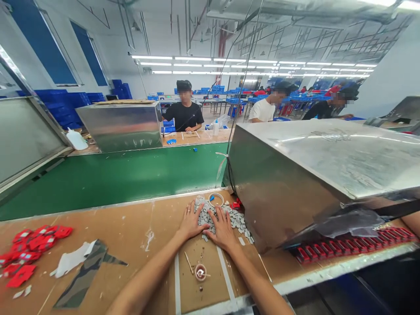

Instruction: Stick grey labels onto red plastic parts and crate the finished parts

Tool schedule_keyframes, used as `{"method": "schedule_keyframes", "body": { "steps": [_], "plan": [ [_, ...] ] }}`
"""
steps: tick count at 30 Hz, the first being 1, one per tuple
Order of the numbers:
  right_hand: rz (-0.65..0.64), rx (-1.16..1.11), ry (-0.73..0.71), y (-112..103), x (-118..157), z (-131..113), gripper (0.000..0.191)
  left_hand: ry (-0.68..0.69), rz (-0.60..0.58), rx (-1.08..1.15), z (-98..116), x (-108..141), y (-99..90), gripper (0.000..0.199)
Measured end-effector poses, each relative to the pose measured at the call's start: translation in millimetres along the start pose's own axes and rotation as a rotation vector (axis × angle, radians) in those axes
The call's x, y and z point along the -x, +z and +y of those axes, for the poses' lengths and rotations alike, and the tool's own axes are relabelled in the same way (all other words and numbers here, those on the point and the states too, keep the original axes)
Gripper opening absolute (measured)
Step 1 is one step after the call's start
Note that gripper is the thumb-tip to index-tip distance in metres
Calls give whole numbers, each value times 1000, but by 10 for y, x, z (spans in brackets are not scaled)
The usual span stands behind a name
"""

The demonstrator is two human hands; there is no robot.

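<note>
Both hands rest on a heap of small flat grey pieces (205, 216) on the brown bench top. My left hand (192, 221) lies on the heap's left side with its fingers spread. On the near right side of it, my right hand (221, 227) is spread the same way, its thumb close to the left thumb. More grey pieces (241, 223) trail off to the right. Just beyond the fingers lie a roll of tape (216, 200) and a red piece (235, 204). Nearer me stands a small cup (201, 272) with a stick in it, beside another thin stick (188, 262).
A metal box (315, 162) stands close on the right, with a row of red parts (354, 245) under its edge. Red pieces (33, 245) and camouflage cloth (87, 271) lie left. Beyond runs a green conveyor belt (131, 175); people work across it.
</note>
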State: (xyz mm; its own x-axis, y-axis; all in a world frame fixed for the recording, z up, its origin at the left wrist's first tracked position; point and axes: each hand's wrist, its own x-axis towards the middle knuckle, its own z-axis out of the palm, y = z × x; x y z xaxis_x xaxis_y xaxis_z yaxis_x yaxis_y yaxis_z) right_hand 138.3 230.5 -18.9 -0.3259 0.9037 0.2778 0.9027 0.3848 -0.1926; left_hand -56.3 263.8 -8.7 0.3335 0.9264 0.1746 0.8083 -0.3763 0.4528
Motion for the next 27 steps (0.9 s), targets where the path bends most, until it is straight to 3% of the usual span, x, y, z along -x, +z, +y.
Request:
{"method": "schedule_keyframes", "body": {
  "steps": [4, 9, 15, 21, 27],
  "plan": [
    [-18, -9, -34, -77, -12, -78, 82, -45, 35, 86, -22, 17, 14, 85],
    [-43, 16, -82, -82, 72, -135, 92, -53, 47, 172, -134, 292, -66, 80],
    [-31, 25, -111, 6, -47, -71, 84, -51, 53, 206, -192, 473, -118, 75],
    [-8, -1, -154, -8, -121, -57, 78, -8, -6, 158, -128, 466, -173, 80],
    [30, 17, -82, 50, 199, 231, 83, 92, -143, -5, -104, 466, -180, 105]
  ]
}}
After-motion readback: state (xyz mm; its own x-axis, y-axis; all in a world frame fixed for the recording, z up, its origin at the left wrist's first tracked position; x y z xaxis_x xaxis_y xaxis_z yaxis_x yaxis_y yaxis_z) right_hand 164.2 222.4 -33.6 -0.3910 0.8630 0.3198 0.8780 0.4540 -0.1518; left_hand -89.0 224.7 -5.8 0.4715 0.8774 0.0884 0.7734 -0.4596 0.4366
